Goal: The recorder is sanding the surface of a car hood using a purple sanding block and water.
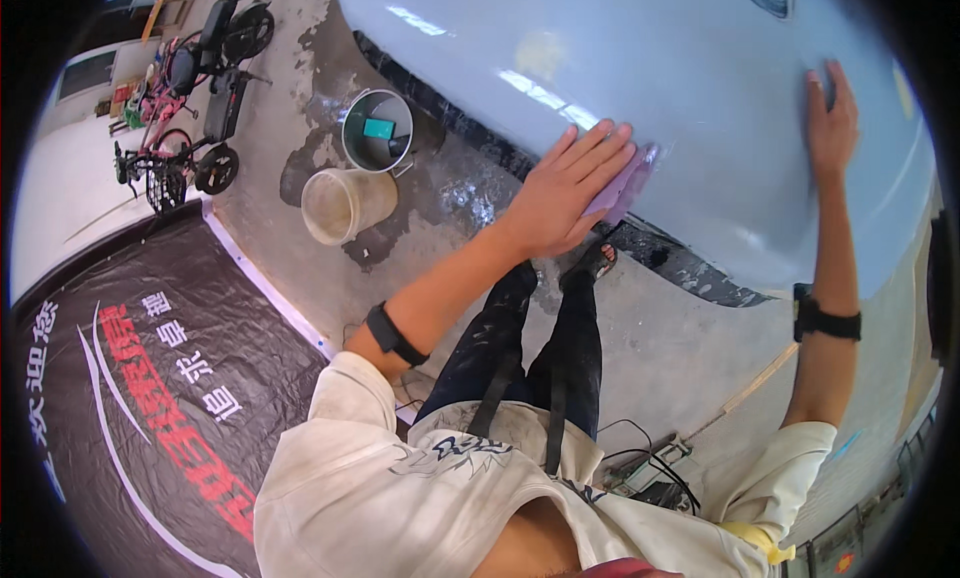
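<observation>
A large, glossy grey-blue car body panel fills the upper right, with a pale yellowish patch on its surface. My left hand lies over a purple sanding sheet, fingers stretched together, gripping it against the panel's lower edge. Part of the sheet is hidden under the palm. Farther right, my right hand rests on the panel with thumb and fingers apart and nothing in it. Both forearms wear black straps.
Left of the panel, a dark bucket holds a green block beside a dirty whitish bucket on wet concrete. A black printed sheet covers the left. Scooters stand farther back. Cables and a device lie behind my legs.
</observation>
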Available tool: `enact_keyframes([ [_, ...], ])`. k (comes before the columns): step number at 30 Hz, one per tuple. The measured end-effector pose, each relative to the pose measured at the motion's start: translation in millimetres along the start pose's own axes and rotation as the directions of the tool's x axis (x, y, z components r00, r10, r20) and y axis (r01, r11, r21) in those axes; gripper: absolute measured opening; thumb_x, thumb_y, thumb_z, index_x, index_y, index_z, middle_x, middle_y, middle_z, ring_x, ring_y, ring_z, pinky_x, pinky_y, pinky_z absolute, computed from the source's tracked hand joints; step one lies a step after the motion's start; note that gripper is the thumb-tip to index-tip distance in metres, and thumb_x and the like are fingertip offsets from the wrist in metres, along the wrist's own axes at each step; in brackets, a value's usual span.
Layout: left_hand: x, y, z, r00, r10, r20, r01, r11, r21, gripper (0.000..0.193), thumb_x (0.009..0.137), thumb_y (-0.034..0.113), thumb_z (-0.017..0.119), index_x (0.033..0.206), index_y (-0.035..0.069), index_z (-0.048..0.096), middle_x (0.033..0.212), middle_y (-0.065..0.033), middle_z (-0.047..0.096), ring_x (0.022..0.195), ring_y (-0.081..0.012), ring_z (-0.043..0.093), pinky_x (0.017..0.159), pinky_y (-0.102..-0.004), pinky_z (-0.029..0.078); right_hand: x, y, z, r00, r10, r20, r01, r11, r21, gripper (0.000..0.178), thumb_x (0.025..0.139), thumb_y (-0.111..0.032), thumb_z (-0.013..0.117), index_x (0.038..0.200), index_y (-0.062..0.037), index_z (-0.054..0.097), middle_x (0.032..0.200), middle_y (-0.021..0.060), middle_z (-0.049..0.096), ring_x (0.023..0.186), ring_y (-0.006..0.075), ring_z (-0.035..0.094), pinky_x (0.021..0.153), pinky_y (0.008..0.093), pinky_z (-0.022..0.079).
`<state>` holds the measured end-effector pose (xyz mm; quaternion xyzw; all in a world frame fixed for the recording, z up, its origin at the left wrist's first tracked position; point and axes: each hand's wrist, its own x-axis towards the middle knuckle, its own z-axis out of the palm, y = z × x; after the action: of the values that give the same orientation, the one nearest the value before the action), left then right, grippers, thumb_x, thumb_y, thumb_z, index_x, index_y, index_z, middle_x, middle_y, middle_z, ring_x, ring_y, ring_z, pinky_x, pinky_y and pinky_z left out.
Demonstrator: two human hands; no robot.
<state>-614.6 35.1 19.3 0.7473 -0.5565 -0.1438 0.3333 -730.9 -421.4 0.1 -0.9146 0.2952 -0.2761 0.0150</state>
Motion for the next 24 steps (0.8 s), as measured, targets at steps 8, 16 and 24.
enact_keyframes([
  [8,52,54,1,0.921,-0.367,0.132,0.330,0.554,-0.764,0.035,0.110,0.024,0.050,0.133,0.000,0.061,0.123,-0.0088,0.066,0.115,-0.0159,0.058,0.104,-0.0332,0.043,-132,-161,-94,0.834,-0.164,0.526,-0.488,0.223,0.844,0.038,0.093,-0.018,0.079,0.125,-0.0031,0.066,0.124,0.0058,0.068,0.112,0.0167,0.063,0.096,0.0340,0.051],
  [16,200,84,30,0.983,0.178,0.051,-0.162,0.961,-0.226,0.075,0.095,0.043,0.072,0.152,0.004,0.042,0.155,-0.0218,0.040,0.147,-0.0386,0.031,0.121,-0.0505,0.025,-112,-47,-133,0.742,0.033,0.670,-0.670,0.089,0.737,0.034,0.087,-0.005,0.080,0.118,-0.0034,0.066,0.093,0.0013,0.068,0.075,0.0070,0.064,0.059,0.0244,0.055],
  [24,390,-22,-27,0.922,0.011,-0.387,0.144,0.918,0.370,0.130,0.063,0.069,0.089,0.163,0.016,0.027,0.163,-0.0368,0.010,0.151,-0.0514,0.016,0.119,-0.0605,0.024,-112,81,-139,0.892,0.435,0.123,-0.417,0.685,0.598,0.041,0.094,0.000,0.062,0.134,-0.0030,0.055,0.118,0.0128,0.068,0.102,0.0265,0.068,0.078,0.0363,0.058],
])
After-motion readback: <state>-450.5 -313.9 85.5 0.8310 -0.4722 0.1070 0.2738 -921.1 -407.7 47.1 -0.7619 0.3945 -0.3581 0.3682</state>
